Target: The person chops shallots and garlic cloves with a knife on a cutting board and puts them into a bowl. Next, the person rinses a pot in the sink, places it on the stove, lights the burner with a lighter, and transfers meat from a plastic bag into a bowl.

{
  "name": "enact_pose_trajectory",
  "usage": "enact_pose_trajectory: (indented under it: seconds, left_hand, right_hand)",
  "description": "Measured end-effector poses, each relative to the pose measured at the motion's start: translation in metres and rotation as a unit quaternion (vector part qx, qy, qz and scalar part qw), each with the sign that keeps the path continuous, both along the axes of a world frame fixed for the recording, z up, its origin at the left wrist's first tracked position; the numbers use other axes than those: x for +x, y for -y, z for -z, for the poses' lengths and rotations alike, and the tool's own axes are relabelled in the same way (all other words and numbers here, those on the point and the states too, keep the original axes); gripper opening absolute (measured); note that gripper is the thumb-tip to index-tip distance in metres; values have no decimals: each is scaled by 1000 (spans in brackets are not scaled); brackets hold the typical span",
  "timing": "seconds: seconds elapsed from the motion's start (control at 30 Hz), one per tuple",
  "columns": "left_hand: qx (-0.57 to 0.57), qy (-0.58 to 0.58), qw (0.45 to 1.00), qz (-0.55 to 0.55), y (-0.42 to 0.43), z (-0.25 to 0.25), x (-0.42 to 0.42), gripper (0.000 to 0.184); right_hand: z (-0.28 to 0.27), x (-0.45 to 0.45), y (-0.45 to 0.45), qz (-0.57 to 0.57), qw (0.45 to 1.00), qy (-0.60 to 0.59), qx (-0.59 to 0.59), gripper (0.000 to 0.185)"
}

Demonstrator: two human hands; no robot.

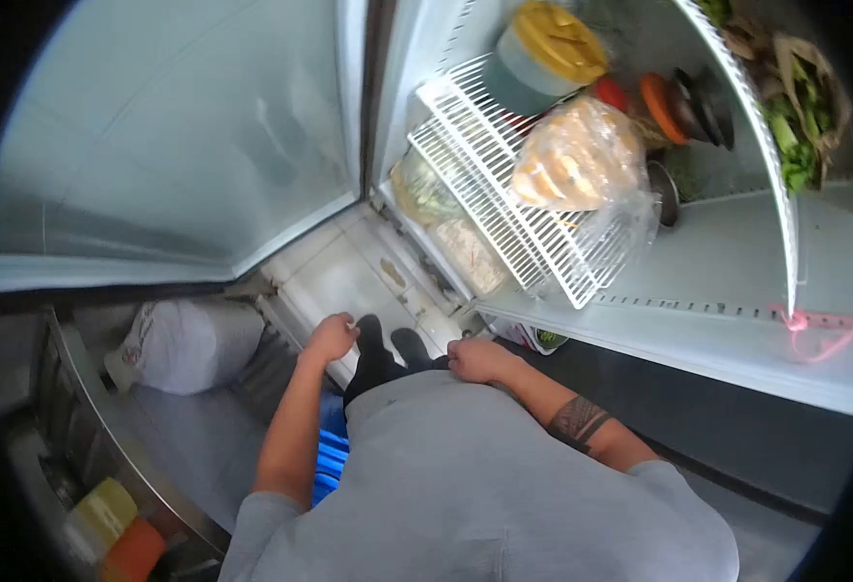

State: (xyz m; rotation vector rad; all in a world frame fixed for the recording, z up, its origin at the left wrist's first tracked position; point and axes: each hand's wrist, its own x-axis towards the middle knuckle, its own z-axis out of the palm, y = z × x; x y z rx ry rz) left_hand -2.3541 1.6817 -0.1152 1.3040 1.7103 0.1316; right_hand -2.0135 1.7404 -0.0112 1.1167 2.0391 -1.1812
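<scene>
My right hand (475,359) is at the hem of my grey shirt (504,466), its fingers curled inward; I cannot tell whether they pinch the cloth. My left hand (331,339) hangs on the other side of my waist, its fingers loosely bent, nothing visible in them. The plastic bag (581,155) sits on the wire shelf (489,160), ahead of me and to my right, well apart from both hands; the right is nearer. The bag's length runs aslant, its full part away from me and its loose end trailing toward the shelf's right side. The glass door (193,145) stands to my left, nearer the left hand. My palms are hidden, glare on the plastic blurs the orange-yellow contents, and the hanging greens (797,126) are partly lost in the dark rim.
</scene>
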Motion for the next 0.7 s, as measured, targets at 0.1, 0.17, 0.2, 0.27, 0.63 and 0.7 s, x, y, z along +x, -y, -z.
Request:
enact_pose_trajectory:
  seconds: [0.1, 0.17, 0.2, 0.27, 0.63, 0.7]
  left_hand:
    - [-38, 1, 999, -30, 25, 14, -7, 45]
    - [-59, 12, 997, -41, 44, 25, -4, 45]
    - [-65, 14, 996, -50, 53, 29, -2, 45]
    - [-99, 13, 991, -85, 62, 14, 9, 45]
    - [-63, 27, 994, -87, 103, 7, 62, 41]
    - [-58, 36, 992, -105, 110, 15, 64, 40]
  right_hand:
    - [8, 2, 5, -13, 999, -28, -7, 31]
    - [10, 5, 9, -40, 999, 4, -1, 31]
    - [6, 3, 9, -45, 999, 10, -9, 31]
    - [15, 1, 11, -53, 998, 16, -13, 31]
    - [60, 49, 31, -88, 995, 46, 25, 32]
    - [68, 62, 32, -50, 997, 55, 6, 34]
